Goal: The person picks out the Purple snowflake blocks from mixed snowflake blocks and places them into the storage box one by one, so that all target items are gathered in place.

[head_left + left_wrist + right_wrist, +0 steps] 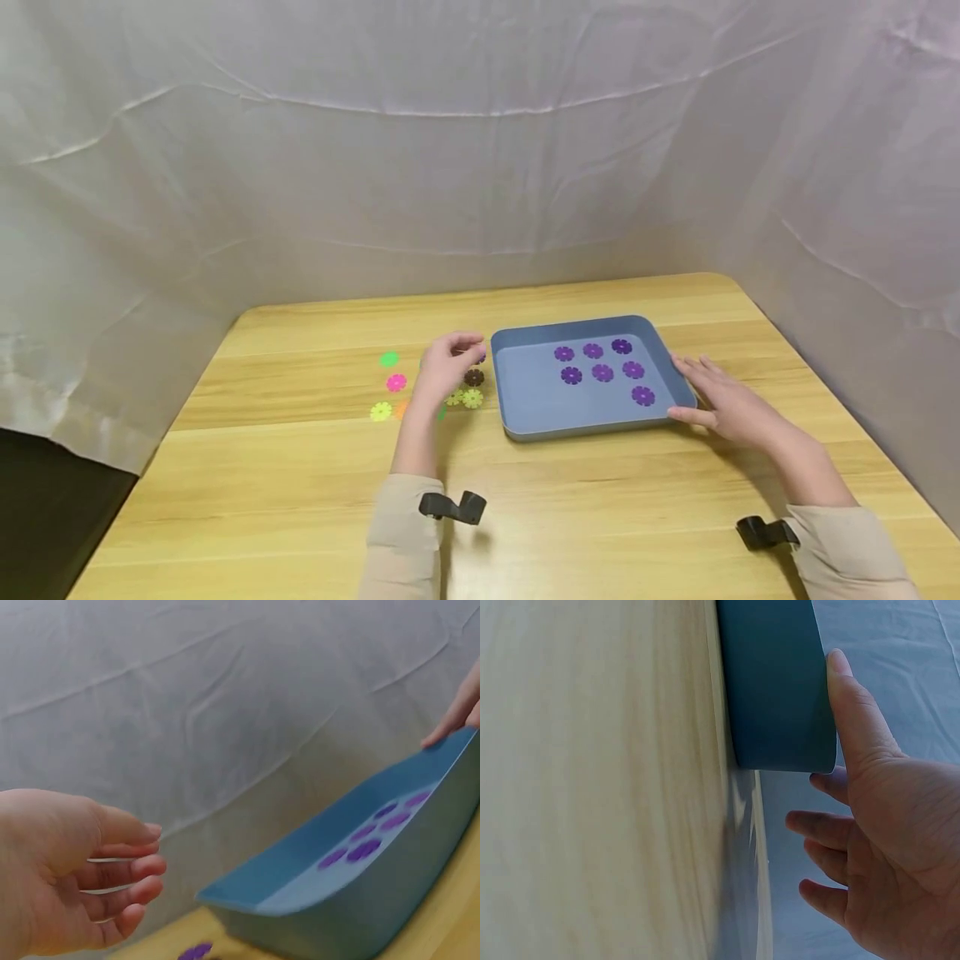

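A blue-grey rectangular tray (536, 408) lies on the table with several purple flower-shaped discs (602, 372) inside, toward its right half. My left hand (447, 367) hovers just left of the tray, over a cluster of discs. In the left wrist view the left hand (82, 877) has its thumb and fingers loosely bent, with nothing between them. A purple disc (195, 951) lies below it. My right hand (731, 408) touches the tray's right end. The right wrist view shows the right hand's thumb (840, 664) along the tray rim and its other fingers spread.
Left of the tray lie loose discs: green (388, 358), pink (396, 382), yellow (381, 411), orange (402, 409), dark brown (474, 377) and pale yellow-green (472, 399). My left forearm partly covers some. A grey curtain (480, 167) hangs behind the wooden table (285, 500).
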Tool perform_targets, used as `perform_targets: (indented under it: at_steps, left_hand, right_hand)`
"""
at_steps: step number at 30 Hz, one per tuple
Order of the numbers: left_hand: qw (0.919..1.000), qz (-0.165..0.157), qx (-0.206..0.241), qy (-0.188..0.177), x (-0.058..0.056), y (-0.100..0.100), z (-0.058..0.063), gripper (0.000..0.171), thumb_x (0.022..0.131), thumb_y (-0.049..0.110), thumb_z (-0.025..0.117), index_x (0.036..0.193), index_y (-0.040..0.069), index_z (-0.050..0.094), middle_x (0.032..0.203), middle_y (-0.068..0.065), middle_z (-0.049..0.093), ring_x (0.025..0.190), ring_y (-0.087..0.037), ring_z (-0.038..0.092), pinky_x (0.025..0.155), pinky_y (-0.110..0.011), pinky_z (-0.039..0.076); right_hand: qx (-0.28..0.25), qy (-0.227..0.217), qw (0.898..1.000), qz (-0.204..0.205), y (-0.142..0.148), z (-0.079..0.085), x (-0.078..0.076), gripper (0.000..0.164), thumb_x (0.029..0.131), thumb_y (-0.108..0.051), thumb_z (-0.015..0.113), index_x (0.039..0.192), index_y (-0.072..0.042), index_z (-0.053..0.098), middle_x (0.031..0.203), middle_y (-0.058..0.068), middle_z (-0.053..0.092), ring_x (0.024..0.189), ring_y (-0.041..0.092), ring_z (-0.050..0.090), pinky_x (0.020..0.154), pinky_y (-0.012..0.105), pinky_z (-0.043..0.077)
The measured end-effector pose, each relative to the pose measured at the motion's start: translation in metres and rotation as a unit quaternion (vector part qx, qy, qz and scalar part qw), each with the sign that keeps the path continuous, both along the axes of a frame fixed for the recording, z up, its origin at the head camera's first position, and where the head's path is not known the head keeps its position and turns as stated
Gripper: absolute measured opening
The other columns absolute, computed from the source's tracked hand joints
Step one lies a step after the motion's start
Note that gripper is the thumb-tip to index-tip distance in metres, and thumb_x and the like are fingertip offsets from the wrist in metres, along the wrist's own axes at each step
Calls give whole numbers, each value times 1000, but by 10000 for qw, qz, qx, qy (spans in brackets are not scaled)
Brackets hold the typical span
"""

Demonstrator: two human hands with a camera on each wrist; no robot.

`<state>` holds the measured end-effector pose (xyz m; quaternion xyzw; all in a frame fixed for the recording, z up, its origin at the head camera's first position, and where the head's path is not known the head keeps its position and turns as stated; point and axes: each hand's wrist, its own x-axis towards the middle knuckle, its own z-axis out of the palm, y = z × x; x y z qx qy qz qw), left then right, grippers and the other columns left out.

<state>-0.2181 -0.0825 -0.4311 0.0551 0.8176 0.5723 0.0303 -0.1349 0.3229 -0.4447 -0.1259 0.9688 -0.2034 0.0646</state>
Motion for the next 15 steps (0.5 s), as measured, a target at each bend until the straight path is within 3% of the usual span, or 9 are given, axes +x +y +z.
perform_targets:
  at_steps: [7, 15]
  left_hand:
    - [9952, 659, -720, -12, -5, -17, -24, 33, 90, 15, 67, 121, 2, 65, 111, -16, 68, 95, -27, 65, 81, -36, 57]
    - [9772, 1006, -1864, 132, -7, -20, -44, 32, 84, 15, 75, 112, 1, 69, 107, -17, 69, 100, -31, 64, 90, -43, 55]
  right_hand:
    - [37, -7, 10000, 13, 1, 0, -1, 91, 89, -49, 64, 155, -7, 18, 155, 29, 26, 144, 52, 15, 108, 74, 20]
    - [12, -29, 10000, -14, 1, -1, -1, 90, 89, -49, 64, 156, -9, 18, 156, 27, 26, 143, 54, 17, 106, 75, 20]
